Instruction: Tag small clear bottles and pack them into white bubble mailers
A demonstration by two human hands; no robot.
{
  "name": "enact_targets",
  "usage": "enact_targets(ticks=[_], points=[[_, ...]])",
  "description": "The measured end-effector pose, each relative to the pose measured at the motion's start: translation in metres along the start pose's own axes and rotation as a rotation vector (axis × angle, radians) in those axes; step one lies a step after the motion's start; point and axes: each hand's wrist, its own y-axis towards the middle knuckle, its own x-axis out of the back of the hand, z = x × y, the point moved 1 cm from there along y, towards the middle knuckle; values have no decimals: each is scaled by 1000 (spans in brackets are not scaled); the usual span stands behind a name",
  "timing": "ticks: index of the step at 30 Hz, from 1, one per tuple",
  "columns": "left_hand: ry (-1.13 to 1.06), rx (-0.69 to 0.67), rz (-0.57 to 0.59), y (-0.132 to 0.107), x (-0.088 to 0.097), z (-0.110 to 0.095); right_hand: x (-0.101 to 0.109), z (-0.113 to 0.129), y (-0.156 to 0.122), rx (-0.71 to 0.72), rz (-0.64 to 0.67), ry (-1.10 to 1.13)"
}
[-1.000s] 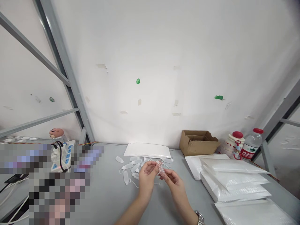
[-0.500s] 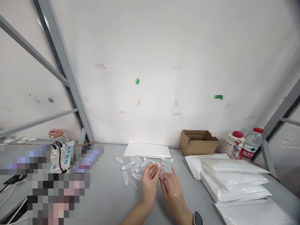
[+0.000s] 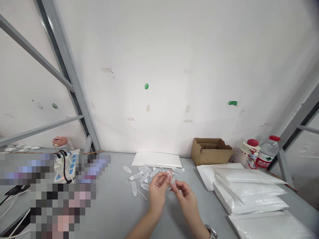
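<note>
Both my hands meet above the grey table [image 3: 117, 205], just in front of a scatter of small clear plastic pieces [image 3: 139, 179]. My left hand [image 3: 157, 191] pinches the top of a small clear plastic piece [image 3: 171, 177] with thumb and fingertips. My right hand [image 3: 185, 194] grips the same piece from the right side, fingers curled around it. A watch shows on my right wrist at the bottom edge. The small piece stands roughly upright between the two hands.
A flat white pack [image 3: 157, 160] lies against the wall behind the scatter. An open cardboard box [image 3: 210, 151], a red-capped jar [image 3: 248, 153] and a water bottle [image 3: 267, 156] stand at the back right. White padded mailers [image 3: 249, 191] are stacked on the right. A power strip [image 3: 66, 166] sits left.
My right hand lay flatter with fingers stretched over the piece half a second ago; now it has turned back and curled, pinching the piece again. My left hand has barely moved.
</note>
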Motion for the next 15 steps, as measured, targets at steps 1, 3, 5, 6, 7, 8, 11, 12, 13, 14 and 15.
enact_targets(ticks=[1, 3, 5, 6, 7, 8, 11, 12, 13, 14, 15], points=[[4, -1, -14, -1, 0, 1, 0, 0, -1, 68, -30, -71], [11, -1, -44, -3, -1, 2, 0, -2, -4, 234, -76, -209], [24, -5, -79, -5, -1, 3, 0, -4, -5, 423, -107, -309], [32, -7, -93, -5, -1, 3, 0, -5, -5, 509, -117, -349], [37, -8, -104, -6, -1, 4, -1, -6, -5, 580, -123, -386], [41, -10, -110, -6, -1, 5, -1, -6, -5, 636, -126, -422], [45, -14, -119, -6, 0, 7, -3, -5, -5, 728, -134, -516], [52, -16, -123, -6, 0, 9, -3, -5, -5, 745, -137, -541], [62, -18, -127, -6, 1, 10, -3, -4, -5, 759, -141, -562], [75, -20, -131, -5, 1, 11, -4, -4, -5, 772, -145, -581], [89, -25, -131, -5, 2, 13, -4, -4, -6, 786, -147, -600]])
